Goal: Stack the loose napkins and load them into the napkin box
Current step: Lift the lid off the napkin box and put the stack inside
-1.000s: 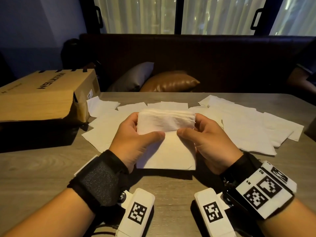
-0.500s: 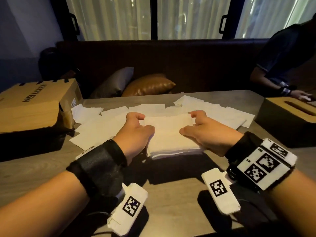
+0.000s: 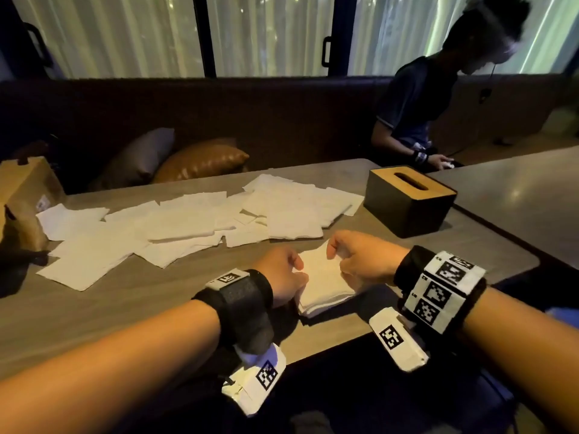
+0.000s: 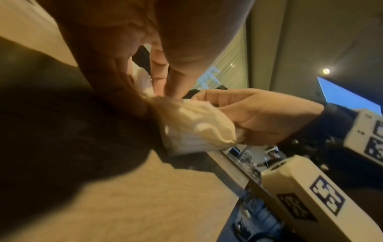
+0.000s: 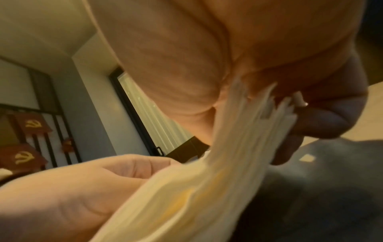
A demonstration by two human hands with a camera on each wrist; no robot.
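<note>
Dim booth table [image 3: 156,296], both hands' grip pinching napkin stack [image 3: 322,280], napkin box [image 3: 407,205] beyond

I see a dim room: a dark upholstered bench [image 3: 282,120] runs beyond the fingers, with a grey cushion [image 3: 138,158] and a brown leather cushion [image 3: 203,161] on it. Above it, pale curtained windows [image 3: 266,32] glow. A grey-brown wooden table [image 3: 94,308] lies beneath.
</note>
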